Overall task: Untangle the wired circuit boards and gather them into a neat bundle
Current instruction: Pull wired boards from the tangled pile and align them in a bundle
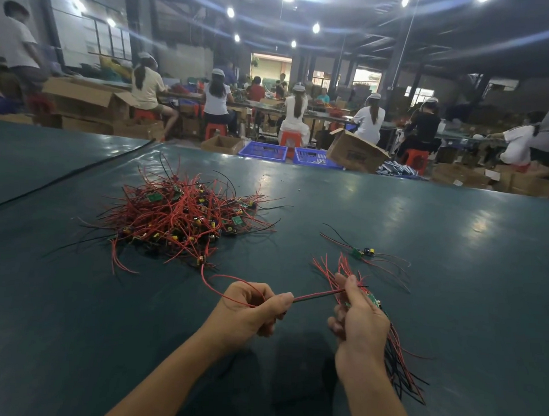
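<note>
A tangled pile of small circuit boards with red and black wires (184, 216) lies on the dark green table (392, 219), left of centre. My right hand (361, 321) grips a bundle of boards and wires (395, 361), whose wire ends fan out above and below the fist. My left hand (250, 307) pinches a red and black wire pair (316, 295) stretched taut between both hands. From the left hand a red wire loops back toward the pile. One loose board with wires (364, 253) lies alone to the right of the pile.
A black cable (70, 175) runs across the table at far left. Beyond the table's far edge stand blue crates (263, 151), cardboard boxes (354, 151) and several seated workers at benches.
</note>
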Demonstrator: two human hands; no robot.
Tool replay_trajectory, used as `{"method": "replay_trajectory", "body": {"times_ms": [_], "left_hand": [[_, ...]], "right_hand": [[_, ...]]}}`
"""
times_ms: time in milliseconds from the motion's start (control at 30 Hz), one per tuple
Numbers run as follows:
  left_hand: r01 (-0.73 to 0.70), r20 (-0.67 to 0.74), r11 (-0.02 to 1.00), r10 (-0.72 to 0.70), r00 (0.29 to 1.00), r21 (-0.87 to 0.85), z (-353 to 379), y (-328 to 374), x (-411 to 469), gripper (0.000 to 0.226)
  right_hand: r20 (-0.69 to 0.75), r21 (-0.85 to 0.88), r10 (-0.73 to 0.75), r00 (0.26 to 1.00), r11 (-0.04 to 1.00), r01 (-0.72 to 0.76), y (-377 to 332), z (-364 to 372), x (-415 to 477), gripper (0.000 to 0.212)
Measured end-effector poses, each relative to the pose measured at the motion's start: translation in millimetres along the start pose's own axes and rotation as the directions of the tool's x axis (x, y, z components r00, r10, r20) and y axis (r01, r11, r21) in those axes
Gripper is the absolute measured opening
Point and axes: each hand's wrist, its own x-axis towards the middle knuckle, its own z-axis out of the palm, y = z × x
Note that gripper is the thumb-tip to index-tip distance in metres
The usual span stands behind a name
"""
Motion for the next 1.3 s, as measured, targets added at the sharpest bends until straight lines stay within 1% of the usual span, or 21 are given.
{"method": "replay_trajectory", "body": {"times_ms": [67,133,233,367,433,533,667,767,800,833,933,1000,1067,1167,1233,1300], "left_hand": [[0.019,-0.042,1.0,-0.02,0.999,-0.024,-3.1,1.0,0.7,0.037],[0.047,-0.108,0.997,-0.054,0.993,-0.066,-5.3,0.7,2.0,0.036],[0.109,-0.193,0.975,-0.148,0.97,-0.196,-7.2,-0.8,4.0,0.036],[0.147,-0.185,0.942,-0.209,0.96,-0.301,-8.3,-2.0,5.6,0.045],[0.158,-0.18,0.921,-0.234,0.955,-0.356,-9.1,-2.3,6.0,0.045],[0.166,-0.184,0.86,-0.285,0.941,-0.482,-11.2,-3.2,7.3,0.036],[0.15,-0.178,0.768,-0.326,0.929,-0.622,-13.7,-4.3,10.3,0.017],[0.115,-0.215,0.737,-0.337,0.916,-0.666,-13.4,-2.9,12.0,0.017],[0.104,-0.237,0.734,-0.344,0.909,-0.671,-13.6,-1.8,11.9,0.02],[0.095,-0.254,0.733,-0.35,0.902,-0.674,-14.3,-1.6,12.4,0.023],[0.098,-0.271,0.745,-0.358,0.894,-0.66,-17.8,-0.4,12.5,0.032],[0.127,-0.26,0.768,-0.361,0.896,-0.627,-19.2,-1.2,13.0,0.031],[0.174,-0.218,0.79,-0.362,0.906,-0.588,-18.5,-0.2,12.6,0.029],[0.267,-0.043,0.787,-0.348,0.937,-0.557,-13.9,1.5,11.5,0.03],[0.331,0.05,0.799,-0.356,0.933,-0.503,-9.8,0.5,10.1,0.032],[0.387,0.128,0.811,-0.369,0.92,-0.439,-4.6,0.0,8.2,0.038]], "right_hand": [[0.003,0.018,-0.032,0.999,0.999,0.032,0.7,0.1,-0.4,0.022],[0.04,-0.003,-0.103,0.994,0.995,0.103,2.0,0.9,-3.7,0.023],[0.086,0.001,-0.177,0.98,0.984,0.178,3.4,2.4,-8.1,0.014],[0.083,0.025,-0.205,0.975,0.979,0.204,3.5,2.6,-10.5,0.012],[0.073,0.044,-0.21,0.975,0.977,0.207,2.5,2.1,-11.1,0.012],[0.084,0.046,-0.209,0.974,0.977,0.206,2.3,2.3,-11.6,0.01],[0.149,0.034,-0.218,0.964,0.976,0.215,2.5,2.3,-14.2,0.011],[0.231,0.013,-0.211,0.95,0.977,0.213,1.4,2.8,-16.7,0.013],[0.267,0.008,-0.199,0.943,0.979,0.204,0.6,3.3,-18.3,0.014],[0.305,0.007,-0.181,0.935,0.982,0.188,-0.1,3.9,-19.7,0.02],[0.395,-0.008,-0.121,0.911,0.991,0.135,-0.6,3.7,-22.8,0.05],[0.398,-0.062,-0.097,0.912,0.989,0.132,0.3,2.9,-22.7,0.055],[0.397,-0.132,-0.079,0.914,0.981,0.142,2.5,3.5,-23.1,0.051],[0.424,-0.223,0.006,0.906,0.97,0.098,7.7,6.7,-27.1,0.048],[0.454,-0.269,0.077,0.888,0.962,0.054,11.1,9.6,-31.9,0.045],[0.491,-0.272,0.136,0.86,0.962,0.003,13.5,12.7,-36.5,0.035]]}}
